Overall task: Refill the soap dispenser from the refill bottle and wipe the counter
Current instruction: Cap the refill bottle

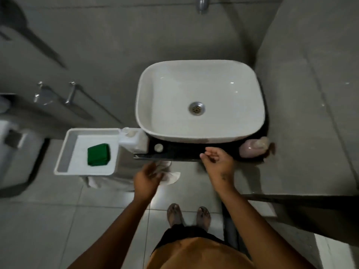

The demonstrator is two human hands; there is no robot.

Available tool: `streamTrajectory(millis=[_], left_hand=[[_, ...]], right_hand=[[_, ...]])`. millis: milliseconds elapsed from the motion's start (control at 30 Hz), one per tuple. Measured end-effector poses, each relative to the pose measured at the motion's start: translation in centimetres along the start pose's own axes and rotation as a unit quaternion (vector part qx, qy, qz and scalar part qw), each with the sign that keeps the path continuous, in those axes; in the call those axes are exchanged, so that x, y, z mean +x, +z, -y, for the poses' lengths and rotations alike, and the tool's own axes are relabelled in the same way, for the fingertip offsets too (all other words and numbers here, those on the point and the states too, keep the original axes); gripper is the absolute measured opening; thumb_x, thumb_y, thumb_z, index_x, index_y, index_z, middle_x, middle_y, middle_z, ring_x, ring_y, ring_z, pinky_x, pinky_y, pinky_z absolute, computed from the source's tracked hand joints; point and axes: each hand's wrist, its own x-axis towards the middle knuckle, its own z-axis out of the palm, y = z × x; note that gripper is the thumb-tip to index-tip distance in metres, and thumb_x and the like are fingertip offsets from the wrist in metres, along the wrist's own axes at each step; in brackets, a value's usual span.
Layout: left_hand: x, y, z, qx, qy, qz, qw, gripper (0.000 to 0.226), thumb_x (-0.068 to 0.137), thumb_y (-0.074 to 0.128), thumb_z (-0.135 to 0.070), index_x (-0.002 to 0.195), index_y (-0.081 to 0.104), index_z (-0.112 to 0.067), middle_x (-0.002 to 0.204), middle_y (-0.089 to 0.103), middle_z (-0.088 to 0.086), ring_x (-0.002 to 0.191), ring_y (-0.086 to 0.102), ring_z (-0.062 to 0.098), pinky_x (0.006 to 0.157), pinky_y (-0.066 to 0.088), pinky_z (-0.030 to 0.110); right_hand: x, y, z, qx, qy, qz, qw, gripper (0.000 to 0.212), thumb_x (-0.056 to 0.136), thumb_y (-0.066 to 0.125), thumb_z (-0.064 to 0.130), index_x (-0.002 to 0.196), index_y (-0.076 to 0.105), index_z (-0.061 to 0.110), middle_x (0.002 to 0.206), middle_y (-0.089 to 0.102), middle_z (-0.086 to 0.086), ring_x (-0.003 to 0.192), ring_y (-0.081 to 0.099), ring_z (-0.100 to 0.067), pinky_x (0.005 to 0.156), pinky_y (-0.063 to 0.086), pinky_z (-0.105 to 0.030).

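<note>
A white refill bottle stands at the left end of the black counter, with a small round cap lying beside it. The pink soap dispenser sits at the counter's right end, against the wall. My left hand is below the counter's front edge, blurred, and grips a whitish cloth. My right hand hovers over the front edge with loosely curled fingers and holds nothing. It is left of the dispenser and apart from it.
A white basin fills most of the counter. A white tray with a green sponge adjoins the counter's left end. Grey tiled walls close in at the right and back. A bin stands at far left.
</note>
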Motion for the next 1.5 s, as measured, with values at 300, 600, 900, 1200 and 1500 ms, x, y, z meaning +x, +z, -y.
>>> streamTrajectory(millis=[300, 600, 900, 1200, 1500], left_hand=[[10.4, -11.8, -2.4, 0.106, 0.121, 0.054, 0.985, 0.102, 0.054, 0.098, -0.009, 0.144, 0.049, -0.017, 0.137, 0.059, -0.001, 0.123, 0.058, 0.015, 0.105, 0.047, 0.031], [13.0, -11.7, -4.4, 0.089, 0.173, 0.133, 0.972, 0.082, 0.058, 0.095, -0.007, 0.127, 0.059, -0.034, 0.112, 0.064, -0.025, 0.097, 0.061, -0.016, 0.074, 0.044, -0.001], [10.8, -12.8, -4.2, 0.038, 0.154, 0.097, 0.982, 0.077, 0.055, 0.098, -0.015, 0.123, 0.062, -0.024, 0.120, 0.070, -0.006, 0.108, 0.065, -0.002, 0.090, 0.054, 0.019], [4.4, -12.6, -10.2, 0.046, 0.265, 0.083, 0.960, 0.073, 0.051, 0.100, -0.030, 0.112, 0.063, -0.051, 0.110, 0.072, -0.025, 0.101, 0.070, 0.001, 0.091, 0.058, 0.025], [0.8, -10.4, -17.9, 0.057, 0.353, 0.089, 0.930, 0.073, 0.055, 0.096, -0.039, 0.122, 0.067, -0.036, 0.110, 0.071, -0.023, 0.101, 0.066, 0.000, 0.083, 0.057, 0.019]], right_hand=[[0.9, 15.2, 0.1, -0.120, 0.065, 0.112, 0.984, 0.052, 0.073, 0.089, 0.026, 0.120, 0.072, 0.010, 0.103, 0.074, -0.005, 0.087, 0.066, -0.015, 0.079, 0.046, -0.021], [1.4, 18.8, 0.2, -0.202, 0.096, 0.073, 0.972, 0.029, 0.073, 0.086, 0.030, 0.086, 0.069, 0.010, 0.099, 0.072, -0.014, 0.092, 0.070, -0.034, 0.076, 0.059, -0.042], [0.0, 16.6, 2.7, -0.154, 0.028, 0.085, 0.984, 0.019, 0.070, 0.082, 0.024, 0.087, 0.075, 0.019, 0.086, 0.075, -0.003, 0.082, 0.072, -0.021, 0.078, 0.059, -0.034], [0.4, 4.5, 16.6, -0.263, -0.275, 0.156, 0.912, 0.024, 0.074, 0.072, 0.013, 0.097, 0.076, 0.014, 0.089, 0.073, -0.004, 0.081, 0.069, -0.021, 0.077, 0.056, -0.033], [0.9, -2.8, 26.1, -0.455, -0.405, 0.216, 0.763, 0.017, 0.080, 0.067, 0.023, 0.097, 0.070, 0.025, 0.099, 0.061, 0.006, 0.086, 0.060, -0.017, 0.073, 0.055, -0.039]])
